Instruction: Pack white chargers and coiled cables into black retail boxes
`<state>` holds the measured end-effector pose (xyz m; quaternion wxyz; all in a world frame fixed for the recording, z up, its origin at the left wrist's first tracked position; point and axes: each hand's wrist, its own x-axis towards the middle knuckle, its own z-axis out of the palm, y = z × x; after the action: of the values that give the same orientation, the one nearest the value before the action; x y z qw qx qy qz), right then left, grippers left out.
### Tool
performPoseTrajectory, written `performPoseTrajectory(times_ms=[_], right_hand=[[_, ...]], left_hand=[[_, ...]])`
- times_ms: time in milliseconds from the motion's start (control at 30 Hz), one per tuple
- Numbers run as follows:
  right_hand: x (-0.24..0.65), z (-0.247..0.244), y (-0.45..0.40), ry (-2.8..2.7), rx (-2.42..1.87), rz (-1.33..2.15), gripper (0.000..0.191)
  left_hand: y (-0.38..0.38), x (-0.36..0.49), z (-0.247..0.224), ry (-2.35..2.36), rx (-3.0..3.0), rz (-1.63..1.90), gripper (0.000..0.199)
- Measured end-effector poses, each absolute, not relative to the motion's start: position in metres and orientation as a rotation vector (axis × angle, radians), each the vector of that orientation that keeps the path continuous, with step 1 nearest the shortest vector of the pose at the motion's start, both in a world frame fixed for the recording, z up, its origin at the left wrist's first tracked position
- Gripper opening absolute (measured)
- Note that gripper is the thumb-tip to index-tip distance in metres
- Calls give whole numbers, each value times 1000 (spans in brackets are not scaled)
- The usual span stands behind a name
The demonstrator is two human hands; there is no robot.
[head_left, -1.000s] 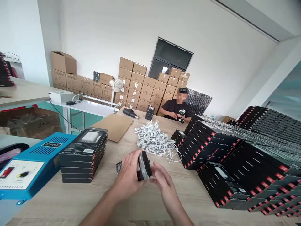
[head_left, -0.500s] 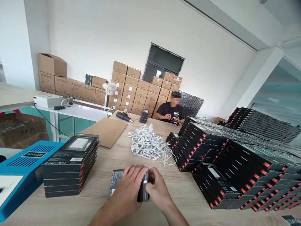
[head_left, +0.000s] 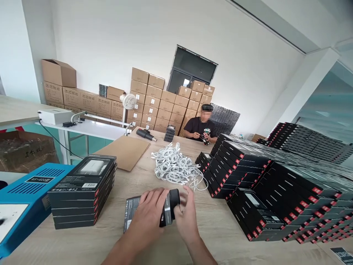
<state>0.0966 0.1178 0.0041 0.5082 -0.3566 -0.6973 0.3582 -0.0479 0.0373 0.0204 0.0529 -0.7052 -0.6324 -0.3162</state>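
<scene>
In front of me, a black printed retail box (head_left: 132, 207) rests on the wooden table. My left hand (head_left: 150, 208) is closed over the top of it, fingers wrapped across toward its right end. At that end a plain black flap or inner part (head_left: 174, 198) sticks out; which of the two I cannot tell. Against it is my right hand (head_left: 186, 215), fingers curled and thumb bent in at the box's end, partly hiding the contact. Beyond the hands lies a heap of white cables (head_left: 173, 165).
Left stands a stack of black boxes (head_left: 82, 184) beside a blue machine (head_left: 30, 198). Many stacked black boxes (head_left: 248, 176) fill the right side. Farther back are a cardboard sheet (head_left: 127, 151), a heat gun (head_left: 146, 134) and a seated person (head_left: 202, 129) handling a dark object.
The black flap or inner part now projects from the box's right end, where the end looked flat before. My right hand has shifted slightly up, and its fingers have moved away from the end's top.
</scene>
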Motion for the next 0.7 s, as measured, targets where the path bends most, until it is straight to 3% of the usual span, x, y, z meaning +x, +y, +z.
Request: performPoseTrajectory(times_ms=[133, 367, 500, 700], right_hand=[[102, 4, 119, -1974, -778, 504, 21], [95, -3, 122, -1781, -790, 1338, 34], [105, 11, 138, -1386, -683, 1408, 36], [144, 32, 192, -924, -741, 1516, 37]], left_hand=[[42, -49, 12, -1927, -1984, -910, 86], [44, -46, 9, -1876, -1938, -827, 90], [48, -48, 12, -1999, -1870, -861, 92], [51, -64, 3, -2242, -1647, -711, 79]])
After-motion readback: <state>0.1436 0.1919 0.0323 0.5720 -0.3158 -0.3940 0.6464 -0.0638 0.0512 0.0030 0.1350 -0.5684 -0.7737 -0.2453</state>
